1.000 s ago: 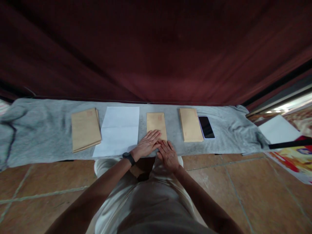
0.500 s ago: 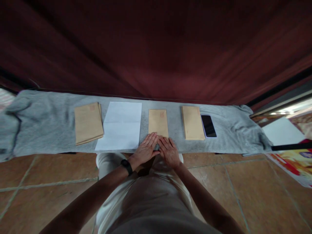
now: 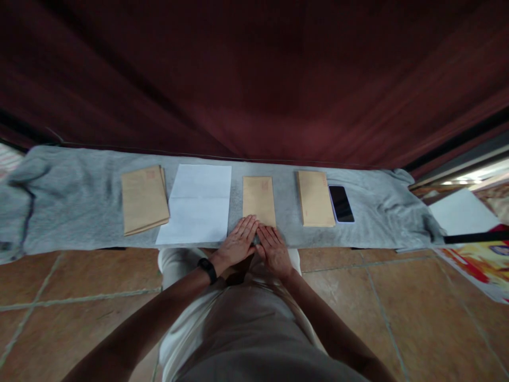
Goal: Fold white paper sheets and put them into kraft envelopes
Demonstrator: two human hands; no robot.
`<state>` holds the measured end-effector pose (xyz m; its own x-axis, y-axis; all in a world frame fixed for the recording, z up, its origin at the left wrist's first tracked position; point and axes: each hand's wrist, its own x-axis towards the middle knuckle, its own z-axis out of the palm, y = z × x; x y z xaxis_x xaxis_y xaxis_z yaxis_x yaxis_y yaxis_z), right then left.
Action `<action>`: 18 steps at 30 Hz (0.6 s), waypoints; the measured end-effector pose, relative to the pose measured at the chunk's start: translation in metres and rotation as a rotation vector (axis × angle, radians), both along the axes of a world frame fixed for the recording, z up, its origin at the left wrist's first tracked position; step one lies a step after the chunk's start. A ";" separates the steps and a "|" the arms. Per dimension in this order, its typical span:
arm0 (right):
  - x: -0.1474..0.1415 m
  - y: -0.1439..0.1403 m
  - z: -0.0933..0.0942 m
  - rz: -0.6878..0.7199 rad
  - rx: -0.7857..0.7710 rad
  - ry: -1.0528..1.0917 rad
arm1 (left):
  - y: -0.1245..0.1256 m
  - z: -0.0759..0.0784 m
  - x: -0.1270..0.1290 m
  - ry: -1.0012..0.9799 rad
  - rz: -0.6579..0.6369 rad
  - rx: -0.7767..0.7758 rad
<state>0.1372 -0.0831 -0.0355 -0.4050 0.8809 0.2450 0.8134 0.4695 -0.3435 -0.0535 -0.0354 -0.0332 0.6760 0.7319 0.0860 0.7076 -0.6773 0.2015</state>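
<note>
Both hands have slid back off the brown envelope (image 3: 259, 200); left hand (image 3: 237, 244) and right hand (image 3: 273, 250) lie flat, fingers spread, holding nothing, fingertips touching its near edge

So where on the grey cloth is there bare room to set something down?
The grey cloth lies bare left of the left envelope stack, and again right of the phone. A narrower gap separates the middle envelope from the right stack. The white sheet sits crowded between neighbours.
</note>
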 end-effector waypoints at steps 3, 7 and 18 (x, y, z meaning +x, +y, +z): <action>0.003 0.000 -0.003 -0.006 0.010 -0.001 | 0.000 0.001 -0.002 -0.016 -0.004 0.001; 0.009 0.001 -0.004 -0.037 0.013 -0.015 | -0.004 0.001 -0.008 -0.047 -0.013 0.013; 0.025 -0.002 -0.004 -0.109 0.041 -0.059 | -0.013 0.002 -0.013 0.048 -0.013 0.114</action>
